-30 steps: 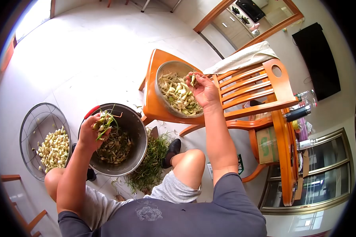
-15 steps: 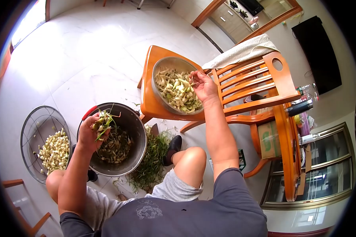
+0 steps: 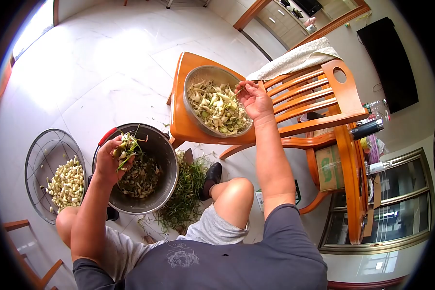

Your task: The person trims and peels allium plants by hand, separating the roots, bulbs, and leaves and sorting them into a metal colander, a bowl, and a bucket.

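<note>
Over the large dark pot (image 3: 167, 166), my left hand (image 3: 107, 162) is closed round a small bunch of onion-like bulbs (image 3: 128, 147) with green shoots sticking out. More such bulbs (image 3: 139, 179) lie inside the pot. My right hand (image 3: 254, 100) is at the right rim of a metal bowl (image 3: 193, 117), fingers curled in a pinch; a thin stem seems to show at the fingertips, but what they hold is unclear. The bowl is full of untrimmed pale bulbs (image 3: 220, 104) and stands on a wooden chair (image 3: 180, 87).
A wire basket (image 3: 31, 186) holding clean white bulbs (image 3: 66, 186) sits on the floor at left. Green trimmings (image 3: 182, 195) are heaped between the pot and my foot, beside a dark blade (image 3: 188, 156). A towel (image 3: 299, 58) hangs over the chair's back.
My right hand has moved slightly right, from above the bulbs to the bowl's rim. My left hand stays over the pot with the bunch in it.
</note>
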The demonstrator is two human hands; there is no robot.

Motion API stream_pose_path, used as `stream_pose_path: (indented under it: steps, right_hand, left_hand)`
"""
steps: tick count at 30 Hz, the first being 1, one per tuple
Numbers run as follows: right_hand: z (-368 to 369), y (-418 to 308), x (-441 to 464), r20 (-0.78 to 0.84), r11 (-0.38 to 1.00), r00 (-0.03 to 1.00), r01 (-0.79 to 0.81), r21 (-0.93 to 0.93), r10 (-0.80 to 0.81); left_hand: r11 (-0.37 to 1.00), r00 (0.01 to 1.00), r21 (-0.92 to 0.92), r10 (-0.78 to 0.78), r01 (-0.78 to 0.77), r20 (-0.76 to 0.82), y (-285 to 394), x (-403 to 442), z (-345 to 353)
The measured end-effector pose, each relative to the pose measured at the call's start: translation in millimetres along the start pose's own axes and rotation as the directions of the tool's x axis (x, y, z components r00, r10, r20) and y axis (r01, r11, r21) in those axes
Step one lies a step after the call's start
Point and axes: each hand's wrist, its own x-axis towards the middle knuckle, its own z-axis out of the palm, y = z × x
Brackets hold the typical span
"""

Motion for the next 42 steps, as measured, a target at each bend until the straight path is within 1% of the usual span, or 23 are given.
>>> stream_pose_path:
  steps: [3, 7, 10, 13, 14, 15, 17, 18, 19, 20, 21, 23, 24, 26, 27, 29, 31, 32, 34, 37, 39, 40, 42]
  right_hand:
    - [4.0, -3.8, -2.1, -0.003, 0.999, 1.0, 0.017, -0.038, -0.018]
    - [17.3, -7.6, -7.5, 0.021, 0.991, 1.0, -0.015, -0.131, 0.018]
    - [21.2, 1.4, -10.3, -0.017, 0.98, 0.999, -0.033, -0.198, 0.03]
    - [37.4, 9.7, -23.7, 0.039, 0.968, 0.996, -0.065, -0.242, 0.077]
    - [47.7, 13.5, -30.6, 0.048, 0.973, 0.996, -0.069, -0.221, 0.081]
    - [57.8, 16.2, -38.3, 0.091, 0.975, 0.99, -0.084, -0.204, 0.104]
    - [77.6, 21.9, -53.2, 0.18, 0.979, 0.973, -0.117, -0.168, 0.147]
    - [87.0, 26.7, -61.3, 0.195, 0.978, 0.966, -0.137, -0.16, 0.167]
    - [94.2, 31.1, -68.6, 0.256, 0.977, 0.946, -0.167, -0.133, 0.197]
    - [102.9, 35.6, -77.2, 0.286, 0.972, 0.931, -0.197, -0.129, 0.227]
    - [111.2, 41.2, -85.5, 0.314, 0.966, 0.915, -0.225, -0.126, 0.254]
    - [123.1, 53.5, -98.0, 0.304, 0.957, 0.908, -0.264, -0.115, 0.287]
    - [127.8, 57.9, -103.3, 0.303, 0.949, 0.899, -0.295, -0.113, 0.316]
    - [132.4, 68.2, -108.7, 0.294, 0.932, 0.885, -0.347, -0.102, 0.361]
    - [133.7, 73.4, -109.6, 0.275, 0.932, 0.89, -0.343, -0.118, 0.362]
    - [135.0, 84.3, -111.1, 0.237, 0.93, 0.901, -0.336, -0.15, 0.364]
    - [130.1, 94.1, -109.2, 0.28, 0.935, 0.895, -0.311, -0.171, 0.349]
    - [128.0, 96.2, -109.2, 0.284, 0.934, 0.895, -0.298, -0.194, 0.345]
    - [127.9, 101.5, -110.9, 0.281, 0.941, 0.907, -0.257, -0.221, 0.313]
    - [124.0, 104.7, -111.7, 0.27, 0.94, 0.909, -0.266, -0.214, 0.318]
    - [117.3, 101.9, -110.5, 0.264, 0.925, 0.894, -0.312, -0.215, 0.363]
    - [113.4, 97.8, -110.2, 0.259, 0.917, 0.886, -0.335, -0.216, 0.384]
    - [106.5, 81.7, -107.7, 0.209, 0.932, 0.914, -0.312, -0.184, 0.347]
  left_hand:
    - [0.999, 1.0, -0.036, 0.008, -0.009, -0.016, -2.3, 1.2, 1.8]
    - [0.999, 0.999, 0.01, -0.049, 0.049, -0.008, 0.8, -1.3, 15.5]
    - [0.997, 0.999, 0.048, -0.053, 0.053, -0.012, -2.5, 0.9, 26.9]
    - [0.997, 0.997, -0.019, -0.068, 0.069, 0.048, -15.6, 12.4, 29.2]
    - [0.995, 0.995, 0.055, -0.085, 0.082, 0.05, -16.3, 13.1, 32.7]
    - [0.994, 0.988, 0.08, -0.081, 0.07, 0.132, -20.7, 16.1, 35.2]
    - [0.951, 0.992, 0.295, -0.118, 0.099, 0.049, -15.8, 7.4, 60.3]
    - [0.955, 0.99, 0.28, -0.121, 0.097, 0.071, -18.1, 7.2, 68.4]
    - [0.959, 0.988, 0.267, -0.124, 0.095, 0.094, -20.0, 7.5, 75.3]
    - [0.94, 0.986, 0.314, -0.155, 0.13, 0.055, -18.3, 5.3, 82.8]
    - [0.954, 0.971, 0.267, -0.184, 0.139, 0.15, -24.1, 14.9, 75.4]
    - [0.981, 0.959, 0.119, -0.18, 0.156, 0.219, -33.0, 23.4, 74.8]
    - [0.981, 0.965, 0.134, -0.165, 0.139, 0.206, -32.2, 24.3, 77.9]
    - [0.985, 0.956, 0.09, -0.166, 0.149, 0.241, -33.7, 26.2, 76.8]
    - [0.986, 0.951, 0.067, -0.167, 0.155, 0.258, -34.3, 26.2, 75.4]
    - [0.985, 0.947, 0.09, -0.166, 0.146, 0.275, -33.9, 24.4, 71.0]
    - [0.981, 0.94, 0.128, -0.178, 0.146, 0.291, -30.7, 23.1, 69.5]
    - [0.98, 0.95, 0.121, -0.182, 0.156, 0.253, -28.5, 22.1, 72.1]
    - [0.967, 0.957, 0.22, -0.179, 0.128, 0.228, -28.3, 21.5, 70.5]
    - [0.945, 0.963, 0.306, -0.185, 0.119, 0.196, -29.6, 20.1, 70.2]
    - [0.932, 0.965, 0.34, -0.192, 0.123, 0.177, -30.9, 18.2, 69.6]
    - [0.911, 0.965, 0.386, -0.218, 0.147, 0.148, -33.4, 18.3, 66.2]
    - [0.862, 0.96, 0.47, -0.264, 0.19, 0.095, -39.4, 20.7, 58.9]
